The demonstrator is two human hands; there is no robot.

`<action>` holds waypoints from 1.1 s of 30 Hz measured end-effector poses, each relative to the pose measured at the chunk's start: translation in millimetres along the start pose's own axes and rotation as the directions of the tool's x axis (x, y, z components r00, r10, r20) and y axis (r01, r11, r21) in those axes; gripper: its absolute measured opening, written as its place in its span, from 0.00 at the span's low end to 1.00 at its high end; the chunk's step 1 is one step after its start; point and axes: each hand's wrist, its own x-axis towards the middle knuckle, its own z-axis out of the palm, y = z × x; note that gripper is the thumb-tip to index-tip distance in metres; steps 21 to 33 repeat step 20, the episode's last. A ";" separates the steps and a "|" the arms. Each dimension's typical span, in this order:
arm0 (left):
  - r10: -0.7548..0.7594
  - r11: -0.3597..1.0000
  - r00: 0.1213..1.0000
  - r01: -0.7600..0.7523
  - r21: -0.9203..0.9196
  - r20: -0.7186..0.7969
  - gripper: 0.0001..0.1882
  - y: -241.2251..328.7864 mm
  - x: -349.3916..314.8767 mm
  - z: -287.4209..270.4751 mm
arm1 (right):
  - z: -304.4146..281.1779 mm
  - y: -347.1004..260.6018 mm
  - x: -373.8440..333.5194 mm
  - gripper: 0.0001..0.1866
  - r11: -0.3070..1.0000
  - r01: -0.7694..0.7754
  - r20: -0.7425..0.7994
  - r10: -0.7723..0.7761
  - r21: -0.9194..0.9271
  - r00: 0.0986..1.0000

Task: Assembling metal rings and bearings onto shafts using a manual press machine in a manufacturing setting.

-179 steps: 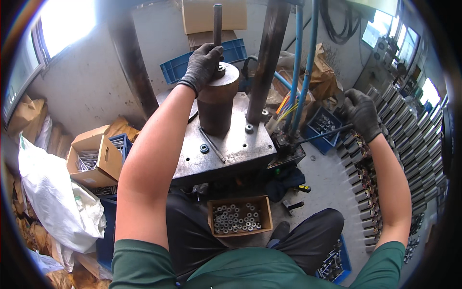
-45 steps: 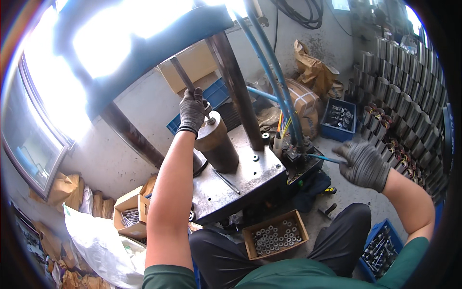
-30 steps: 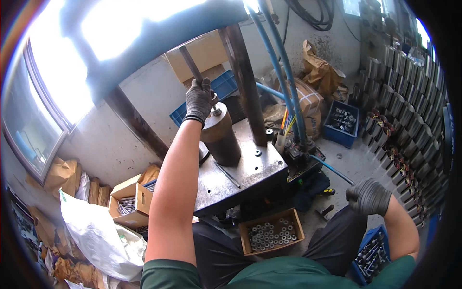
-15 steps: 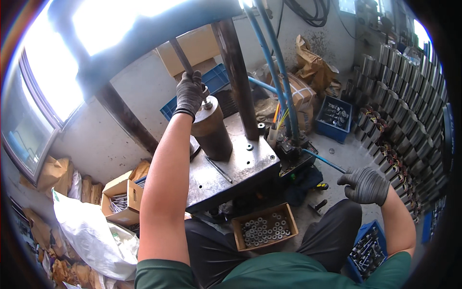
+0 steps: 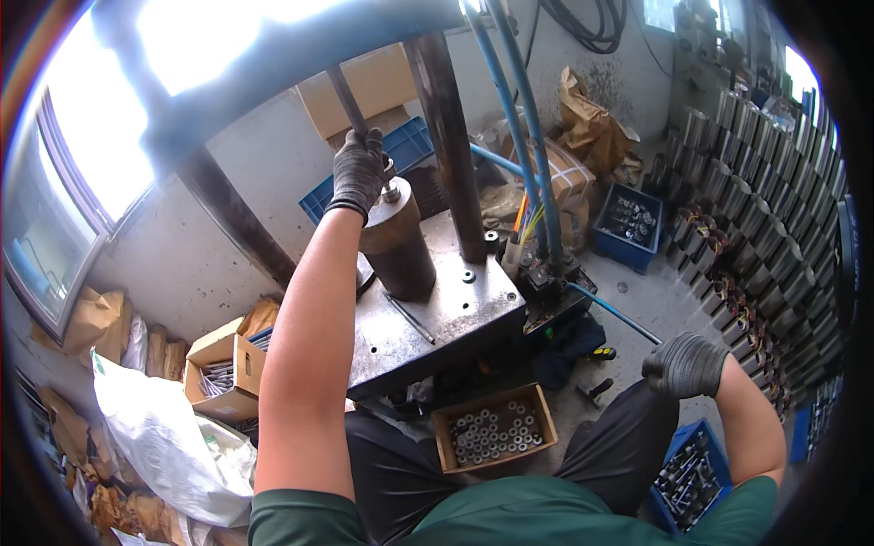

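Note:
My left hand (image 5: 358,173), in a dark grey glove, is closed at the lower end of the press ram (image 5: 346,96). What its fingers hold is mostly hidden; a bright metal piece (image 5: 390,168) shows beside them. Just below stands a short shaft end (image 5: 391,191) on top of a dark steel cylinder (image 5: 401,250). That cylinder rests upright on the steel press table (image 5: 473,314). Off to the right, my right hand (image 5: 689,366), gloved too, closes around the end of a blue lever (image 5: 614,314) coming from the pump unit. A thin metal rod (image 5: 410,318) lies in front of the cylinder.
A cardboard box of small metal rings (image 5: 496,460) sits between my legs. At my right is a blue bin of bolt-like shafts (image 5: 674,523). Stacked metal cylinders (image 5: 756,209) line the right side. On the left are a box of rods (image 5: 246,364) and a white sack (image 5: 155,428).
My right hand and the lever's end have moved slightly down, and its fingers now look more tightly curled. My left hand stays at the ram. The whole view has shifted a little.

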 end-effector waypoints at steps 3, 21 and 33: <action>0.062 0.995 0.998 -0.061 0.083 -0.005 0.17 -3.3 2.0 -1.8 | -2.9 2.9 -2.5 0.16 0.988 0.056 -0.280 -0.014 0.141 0.960; 0.077 0.987 0.997 -0.073 0.143 -0.018 0.19 -14.7 6.5 -2.8 | 2.6 8.7 2.5 0.18 0.990 0.049 -0.126 -0.032 0.136 0.992; 0.077 0.987 0.997 -0.073 0.143 -0.018 0.19 -14.7 6.5 -2.8 | 2.6 8.7 2.5 0.18 0.990 0.049 -0.126 -0.032 0.136 0.992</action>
